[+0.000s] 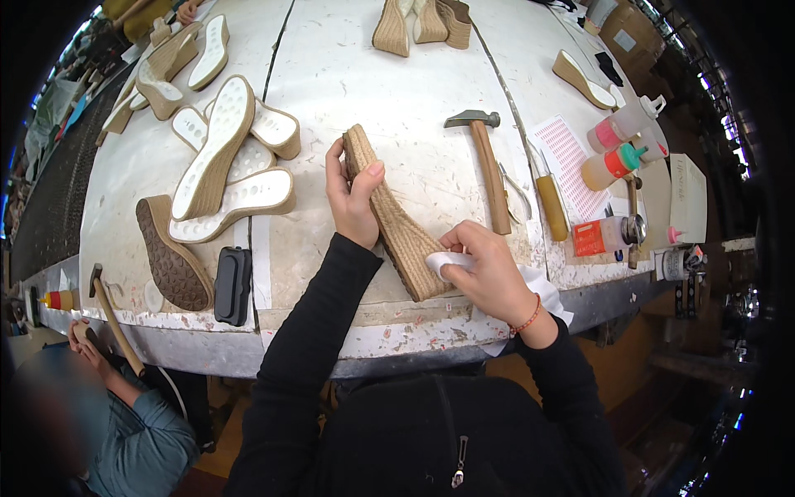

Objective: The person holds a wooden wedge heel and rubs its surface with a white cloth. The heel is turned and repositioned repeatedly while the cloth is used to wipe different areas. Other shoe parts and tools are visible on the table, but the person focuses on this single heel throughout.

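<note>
Hands (354, 205) hold cloth (448, 262) to a tan, braided wedge (405, 225), perhaps brown-soled.

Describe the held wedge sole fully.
The wedge sole looks covered in rows of tan braided rope, with dark brown tread along its left edge. It is turned on edge over the table, narrow end pointing away, thick heel end near. The left hand grips the narrow end; the right hand holds a white cloth against the heel.

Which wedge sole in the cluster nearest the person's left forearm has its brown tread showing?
The wedge sole just left of the black case: its patterned brown underside shows, whereas the other soles in that cluster show white faces.
</note>
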`<act>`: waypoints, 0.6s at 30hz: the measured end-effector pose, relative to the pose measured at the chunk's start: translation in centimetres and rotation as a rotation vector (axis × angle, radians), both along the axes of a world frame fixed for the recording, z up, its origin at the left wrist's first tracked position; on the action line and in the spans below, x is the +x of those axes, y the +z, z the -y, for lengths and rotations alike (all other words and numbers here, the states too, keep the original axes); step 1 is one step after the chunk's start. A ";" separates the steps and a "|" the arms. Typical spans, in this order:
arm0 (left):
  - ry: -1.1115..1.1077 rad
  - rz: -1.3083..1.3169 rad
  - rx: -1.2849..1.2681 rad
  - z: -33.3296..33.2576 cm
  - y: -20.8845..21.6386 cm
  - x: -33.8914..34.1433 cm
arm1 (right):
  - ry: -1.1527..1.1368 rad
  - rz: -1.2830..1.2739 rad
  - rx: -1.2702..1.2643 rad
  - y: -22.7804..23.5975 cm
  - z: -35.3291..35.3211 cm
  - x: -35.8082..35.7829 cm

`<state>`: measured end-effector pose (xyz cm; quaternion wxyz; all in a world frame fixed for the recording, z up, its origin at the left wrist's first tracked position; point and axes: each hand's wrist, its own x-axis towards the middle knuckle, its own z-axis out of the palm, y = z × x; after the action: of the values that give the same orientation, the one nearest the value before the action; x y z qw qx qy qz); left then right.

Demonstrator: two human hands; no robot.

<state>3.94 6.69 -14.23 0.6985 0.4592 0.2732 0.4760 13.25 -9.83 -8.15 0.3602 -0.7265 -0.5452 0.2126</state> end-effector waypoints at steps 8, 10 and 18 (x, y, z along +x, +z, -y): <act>0.005 -0.023 0.012 -0.1 -0.1 -0.1 | -0.102 -0.094 -0.079 0.3 -0.4 1.8; 0.002 -0.014 0.007 -0.1 -0.2 -0.1 | -0.126 -0.161 -0.096 1.0 -0.3 1.6; 0.041 -0.036 0.046 -0.2 -0.6 0.3 | -0.092 0.089 0.044 0.4 -0.2 2.0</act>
<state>4.27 6.89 -14.87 0.6728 0.4778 0.2843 0.4881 15.23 -9.62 -7.75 0.3610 -0.7514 -0.5312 0.1514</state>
